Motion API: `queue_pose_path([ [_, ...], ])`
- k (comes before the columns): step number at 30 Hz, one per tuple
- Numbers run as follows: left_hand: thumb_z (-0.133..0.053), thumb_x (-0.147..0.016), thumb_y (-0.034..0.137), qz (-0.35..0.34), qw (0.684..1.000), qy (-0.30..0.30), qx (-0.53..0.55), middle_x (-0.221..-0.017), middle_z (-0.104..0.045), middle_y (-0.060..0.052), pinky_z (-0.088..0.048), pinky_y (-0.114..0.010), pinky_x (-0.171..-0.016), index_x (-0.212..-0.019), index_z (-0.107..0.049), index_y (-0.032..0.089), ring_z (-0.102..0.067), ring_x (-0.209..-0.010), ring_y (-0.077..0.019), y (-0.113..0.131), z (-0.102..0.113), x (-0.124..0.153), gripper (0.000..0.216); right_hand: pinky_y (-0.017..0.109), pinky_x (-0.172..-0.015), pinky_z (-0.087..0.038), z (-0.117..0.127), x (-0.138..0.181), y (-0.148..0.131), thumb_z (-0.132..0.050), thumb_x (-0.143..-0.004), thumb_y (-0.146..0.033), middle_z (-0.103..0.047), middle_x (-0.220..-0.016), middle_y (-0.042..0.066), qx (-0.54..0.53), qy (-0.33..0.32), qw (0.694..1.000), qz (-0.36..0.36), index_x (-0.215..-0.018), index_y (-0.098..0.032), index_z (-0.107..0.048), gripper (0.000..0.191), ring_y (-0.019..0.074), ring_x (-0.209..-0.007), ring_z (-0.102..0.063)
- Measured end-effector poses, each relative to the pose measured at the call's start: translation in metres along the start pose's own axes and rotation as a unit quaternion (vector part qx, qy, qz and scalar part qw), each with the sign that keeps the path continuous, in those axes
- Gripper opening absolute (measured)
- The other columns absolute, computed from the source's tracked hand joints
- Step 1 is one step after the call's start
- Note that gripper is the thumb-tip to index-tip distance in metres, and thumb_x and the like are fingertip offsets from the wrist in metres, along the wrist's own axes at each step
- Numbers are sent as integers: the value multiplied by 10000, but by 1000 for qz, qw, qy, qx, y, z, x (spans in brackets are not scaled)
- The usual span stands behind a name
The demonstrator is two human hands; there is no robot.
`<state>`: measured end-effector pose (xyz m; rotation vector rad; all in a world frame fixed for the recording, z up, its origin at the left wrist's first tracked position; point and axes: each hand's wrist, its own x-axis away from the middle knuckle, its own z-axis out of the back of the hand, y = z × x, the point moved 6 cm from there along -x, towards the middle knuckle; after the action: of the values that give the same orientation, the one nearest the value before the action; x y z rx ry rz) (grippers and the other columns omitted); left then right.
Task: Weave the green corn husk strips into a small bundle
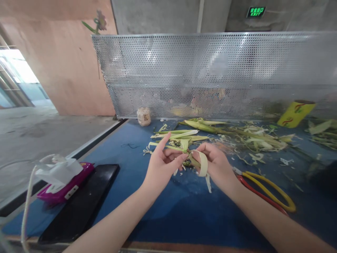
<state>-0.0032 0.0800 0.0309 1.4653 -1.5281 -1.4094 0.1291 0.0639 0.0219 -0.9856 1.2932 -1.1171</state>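
Observation:
My left hand pinches a small piece made of pale green leaf strips between thumb and fingers, its index finger raised. Close beside it, my right hand has its fingers closed on the same piece. A flat pale strip curls in a loop over the right fingers. Part of the piece is hidden by the fingertips. Just beyond the hands lie several cut green leaf strips on the blue tabletop. By my right forearm rest scissors with one yellow and one red handle.
Long green leaves and a heap of shredded strips lie toward the back. A perforated metal panel borders the far edge, near a twine spool and yellow roll. Leftward are a black phone and purple power strip.

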Motion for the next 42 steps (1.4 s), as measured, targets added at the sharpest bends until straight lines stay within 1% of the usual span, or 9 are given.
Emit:
queue_pose_path([
  [8, -724, -606, 165, 9, 1000, 7, -2, -620, -623, 30, -398, -180, -435, -1332, -294, 139, -472, -459, -51, 0, 1, 1, 844, 168, -362, -313, -9, 2, 6, -698, -630, -372, -497, -472, -75, -70, -45, 995, -57, -614, -179, -430, 331, 52, -376, -428],
  [12, -728, -592, 157, 16, 1000, 11, -8, -615, -624, 36, -377, -164, -444, -1315, -335, 159, -472, -483, -48, 2, 3, 0, 822, 185, -360, -291, -10, 0, 5, -594, -723, -456, -532, -481, -35, -143, -59, 986, -64, -638, -173, -480, 317, 64, -371, -427],
  [15, -727, -593, 170, 25, 1000, 4, -8, -625, -641, 15, -368, -166, -438, -1308, -346, 144, -471, -479, -51, 2, 3, -1, 810, 190, -350, -241, -10, -2, 8, -538, -769, -453, -537, -463, -15, -200, -72, 972, -104, -639, -156, -508, 325, 46, -327, -355],
  [21, -716, -618, 259, -6, 995, 2, -97, -613, -648, 11, -379, -196, -397, -1274, -401, 172, -446, -391, -59, 7, 10, -4, 733, 196, -378, -246, -16, 4, 20, -470, -799, -520, -568, -500, 19, -144, -178, 954, -193, -669, -124, -552, 424, 33, -328, -337],
  [26, -692, -637, 295, -8, 984, 1, -177, -666, -665, -21, -419, -226, -396, -990, -623, 154, -473, -379, -74, 3, 17, -9, 386, 175, -373, -199, -10, 2, 20, -536, -786, -470, -522, -493, -19, -143, -188, 955, -179, -713, -105, -577, 374, 2, -336, -271],
  [30, -692, -629, 293, 9, 984, 2, -176, -636, -652, -32, -446, -248, -390, -823, -651, 129, -509, -424, -108, -2, 18, -12, 257, 163, -376, -180, -12, 2, 17, -632, -737, -398, -500, -500, -49, -131, -211, 954, -171, -696, -121, -543, 294, -12, -347, -261],
  [33, -709, -618, 269, 15, 990, 5, -142, -664, -669, -32, -460, -245, -440, -962, -620, 124, -531, -462, -106, -4, 17, -12, 384, 166, -384, -214, -12, 2, 13, -661, -718, -358, -500, -508, -57, -83, -213, 964, -135, -690, -139, -531, 256, 4, -367, -312],
  [36, -708, -632, 255, 36, 996, -10, -80, -674, -666, -18, -406, -214, -414, -1127, -532, 126, -475, -399, -60, -5, 14, -11, 541, 175, -395, -252, -11, 3, 11, -564, -782, -425, -491, -489, -48, -40, -202, 972, -110, -700, -135, -564, 301, 25, -380, -351],
  [42, -736, -603, 210, 87, 996, -35, 10, -680, -654, -13, -383, -191, -413, -1210, -453, 114, -468, -408, -41, -9, 4, -6, 677, 182, -376, -251, -11, 1, 15, -457, -828, -479, -485, -423, -38, -35, -183, 974, -126, -661, -139, -566, 394, 40, -341, -349],
])
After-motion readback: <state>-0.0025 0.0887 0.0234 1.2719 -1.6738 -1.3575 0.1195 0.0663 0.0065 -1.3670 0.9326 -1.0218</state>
